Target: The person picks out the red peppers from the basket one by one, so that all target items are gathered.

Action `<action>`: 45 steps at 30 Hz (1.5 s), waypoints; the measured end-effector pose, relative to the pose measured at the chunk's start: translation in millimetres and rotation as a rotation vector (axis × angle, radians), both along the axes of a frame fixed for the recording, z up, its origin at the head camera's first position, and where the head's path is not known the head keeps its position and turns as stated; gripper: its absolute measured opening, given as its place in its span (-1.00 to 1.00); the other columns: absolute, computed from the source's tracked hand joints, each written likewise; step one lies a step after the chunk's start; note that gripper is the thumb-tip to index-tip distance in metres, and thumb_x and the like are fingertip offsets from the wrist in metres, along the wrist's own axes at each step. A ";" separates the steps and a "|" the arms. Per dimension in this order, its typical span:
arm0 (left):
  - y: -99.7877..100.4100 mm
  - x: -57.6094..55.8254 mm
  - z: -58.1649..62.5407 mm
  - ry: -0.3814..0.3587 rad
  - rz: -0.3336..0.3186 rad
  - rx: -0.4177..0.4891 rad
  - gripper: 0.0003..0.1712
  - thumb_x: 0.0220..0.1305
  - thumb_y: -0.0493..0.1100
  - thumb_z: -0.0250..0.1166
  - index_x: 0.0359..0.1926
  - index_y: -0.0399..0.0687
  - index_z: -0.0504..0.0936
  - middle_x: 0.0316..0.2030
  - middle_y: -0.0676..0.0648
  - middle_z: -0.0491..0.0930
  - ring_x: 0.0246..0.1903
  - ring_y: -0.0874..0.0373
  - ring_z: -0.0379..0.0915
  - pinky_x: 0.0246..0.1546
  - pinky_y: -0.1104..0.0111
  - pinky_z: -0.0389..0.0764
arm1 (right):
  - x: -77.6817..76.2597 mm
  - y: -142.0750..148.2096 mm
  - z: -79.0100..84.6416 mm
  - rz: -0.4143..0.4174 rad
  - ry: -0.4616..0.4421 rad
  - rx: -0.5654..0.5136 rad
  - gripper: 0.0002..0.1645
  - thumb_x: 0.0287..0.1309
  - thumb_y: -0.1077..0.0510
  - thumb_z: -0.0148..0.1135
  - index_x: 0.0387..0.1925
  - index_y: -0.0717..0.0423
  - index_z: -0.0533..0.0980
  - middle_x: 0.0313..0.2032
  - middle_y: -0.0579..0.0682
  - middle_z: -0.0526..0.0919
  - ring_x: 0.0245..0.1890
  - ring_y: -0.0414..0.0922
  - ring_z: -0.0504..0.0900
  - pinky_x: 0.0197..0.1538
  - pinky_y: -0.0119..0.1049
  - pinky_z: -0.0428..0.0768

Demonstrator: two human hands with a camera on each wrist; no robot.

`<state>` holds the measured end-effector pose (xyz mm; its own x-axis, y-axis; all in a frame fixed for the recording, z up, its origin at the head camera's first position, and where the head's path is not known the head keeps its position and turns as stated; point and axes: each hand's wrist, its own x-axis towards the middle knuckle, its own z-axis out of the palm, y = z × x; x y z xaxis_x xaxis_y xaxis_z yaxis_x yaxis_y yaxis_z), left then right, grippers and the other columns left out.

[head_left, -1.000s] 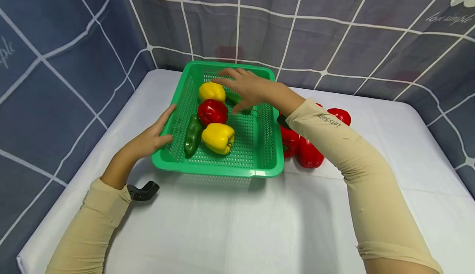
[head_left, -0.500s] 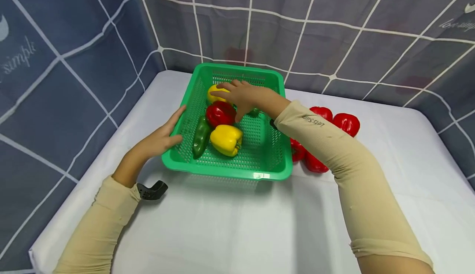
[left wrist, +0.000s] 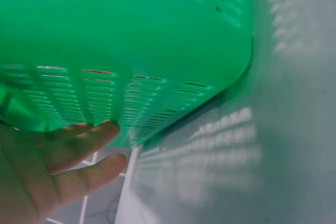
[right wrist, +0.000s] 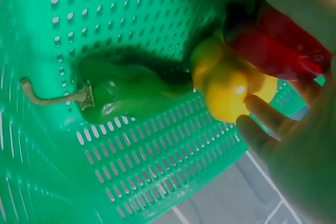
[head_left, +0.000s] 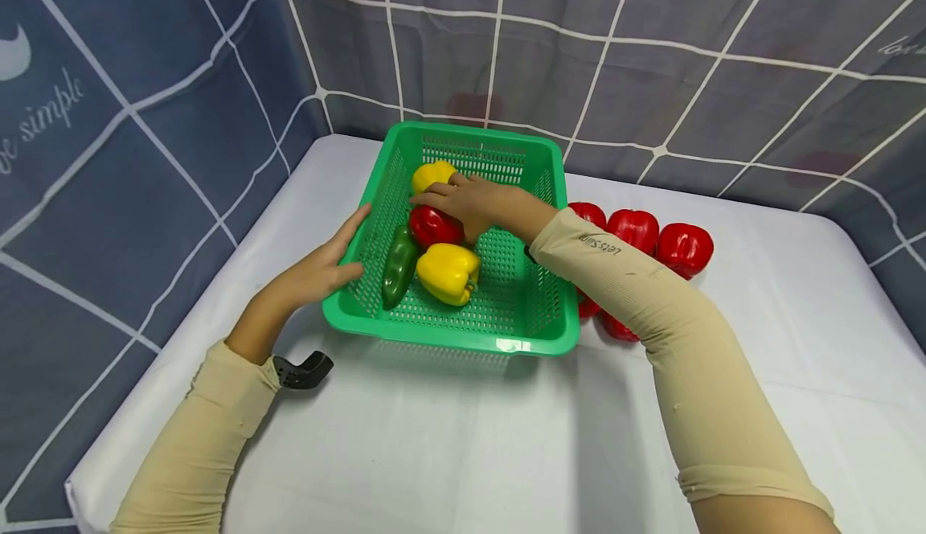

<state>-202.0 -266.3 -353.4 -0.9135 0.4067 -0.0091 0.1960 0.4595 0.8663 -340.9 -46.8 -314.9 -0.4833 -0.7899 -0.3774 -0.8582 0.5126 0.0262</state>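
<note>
A green plastic basket (head_left: 448, 342) stands on the white-covered table. In its left part lie a front yellow bell pepper (head_left: 448, 274), a dark green pepper (head_left: 399, 270), a red bell pepper (head_left: 434, 228) and a back yellow bell pepper (head_left: 432, 175). Thumb and fingers of my right hand (head_left: 479, 204) curve round the red bell pepper from above. Another green pepper (right wrist: 126, 94) with a long stem, seen by the right wrist camera, is hidden under that hand in the head view. My left hand (head_left: 318, 273) has straight fingers against the basket's left side.
Several red bell peppers (head_left: 683, 249) lie on the table right of the basket, partly behind the right sleeve (head_left: 651, 317). A dark gridded cloth (head_left: 550, 59) hangs behind and at both sides. A black wrist device (head_left: 304, 371) juts from the left cuff.
My right hand has come down from over the basket onto the red bell pepper, its fingers closing round it. The left hand stays at the basket's side. The head view has shifted slightly.
</note>
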 end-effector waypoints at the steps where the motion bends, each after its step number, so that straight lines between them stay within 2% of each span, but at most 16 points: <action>1: 0.2 0.1 0.1 -0.002 0.002 -0.001 -0.02 0.10 -0.35 -0.08 0.41 0.01 -0.45 0.41 -0.19 -0.44 0.31 -0.14 -0.21 0.25 -0.06 -0.01 | -0.5 0.3 -0.6 0.005 0.007 -0.010 0.15 -0.16 0.03 0.41 0.39 -0.24 -0.09 0.34 -0.02 0.08 0.23 0.12 0.12 0.28 0.08 0.22; 10: 2.6 1.4 3.4 -0.005 0.006 -0.004 -0.02 0.11 -0.37 -0.07 0.42 0.02 -0.44 0.41 -0.18 -0.46 0.35 -0.15 -0.32 0.28 -0.09 -0.05 | -2.5 3.9 -1.5 0.037 0.031 -0.050 0.01 -0.22 -0.05 0.42 0.28 -0.23 0.09 0.21 -0.04 0.27 0.16 0.09 0.20 0.22 0.01 0.29; 22: 3.5 -0.3 2.9 -0.011 0.005 -0.015 -0.01 0.09 -0.33 -0.06 0.42 0.05 -0.44 0.41 -0.19 -0.44 0.23 -0.17 -0.06 0.20 -0.04 0.10 | 2.7 14.0 16.4 -0.035 0.060 -0.068 0.00 -0.25 -0.17 0.35 0.23 -0.09 0.08 0.17 0.00 0.27 0.13 0.04 0.20 0.19 0.02 0.33; 30: 2.7 0.3 4.7 -0.014 0.012 -0.029 -0.01 0.10 -0.33 -0.06 0.41 0.04 -0.45 0.41 -0.17 -0.46 0.34 -0.14 -0.32 0.28 -0.11 -0.10 | 9.7 22.6 37.1 -0.075 0.101 -0.078 0.01 -0.26 -0.30 0.27 0.24 -0.04 0.13 0.13 0.04 0.30 0.13 0.01 0.22 0.15 0.00 0.38; 37: 3.2 0.4 7.6 0.013 0.004 -0.046 -0.02 0.10 -0.33 -0.05 0.42 0.00 -0.44 0.41 -0.19 -0.48 0.38 -0.14 -0.50 0.30 -0.17 -0.25 | 13.9 52.1 56.6 -0.113 0.126 -0.162 0.00 -0.23 -0.34 0.24 0.23 0.01 0.17 0.12 0.06 0.34 0.12 0.01 0.26 0.10 0.00 0.43; 45: 4.3 1.5 6.3 0.010 -0.004 -0.019 -0.01 0.10 -0.33 -0.05 0.41 -0.01 -0.45 0.40 -0.21 -0.51 0.37 -0.18 -0.54 0.29 -0.20 -0.28 | 16.6 90.1 66.6 -0.178 0.122 -0.207 -0.04 -0.23 -0.29 0.28 0.21 0.01 0.20 0.07 0.07 0.37 0.10 0.02 0.30 0.11 0.01 0.42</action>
